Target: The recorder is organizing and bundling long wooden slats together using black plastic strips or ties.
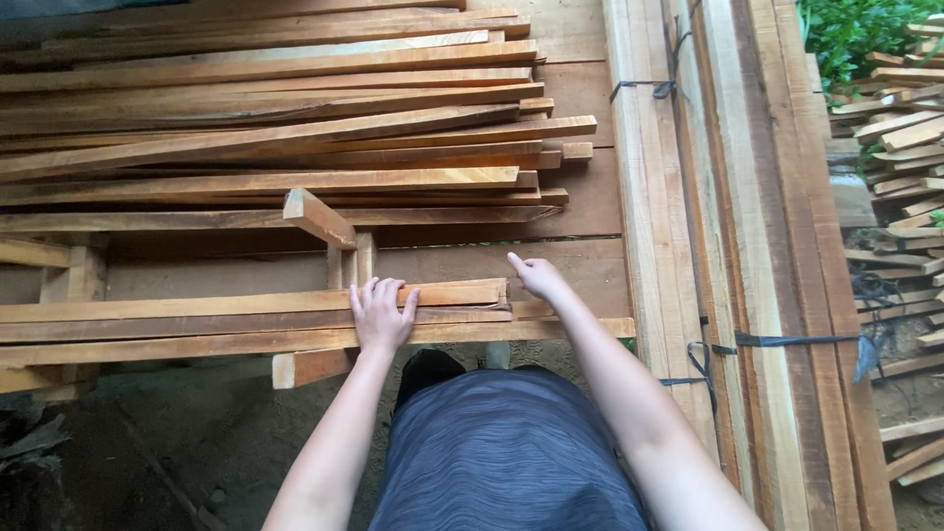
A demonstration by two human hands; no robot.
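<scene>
Lap: my grey skirt (506,447) fills the bottom edge; the dirt floor (177,442) shows to its left.
Left hand: my left hand (379,315) lies flat, fingers spread and slightly curled, palm down on the near slats (197,315); it presses rather than grips.
Right hand: my right hand (538,277) is loosely open, forefinger out, touching the slats' right end; it holds nothing.
Near slats: a few thin strips stacked on a rough frame (334,246), just in front of me, ends roughly flush at the right.
Handling: I judge them light, stiff along the length yet whippy if lifted at one end; sawn faces are rough, not slippery, and splintery; best taken near mid-length, or with a hand at each end.
Far pile: loose slats (275,128) lie fanned on a plank deck (580,93).
Right side: bundled boards (747,246) tied with dark straps (787,340); offcuts (905,128) beyond.
Hidden: the slats' left ends are cut off by the picture's edge; my left palm covers part of the stack; I cannot tell how the frame stands below.
</scene>
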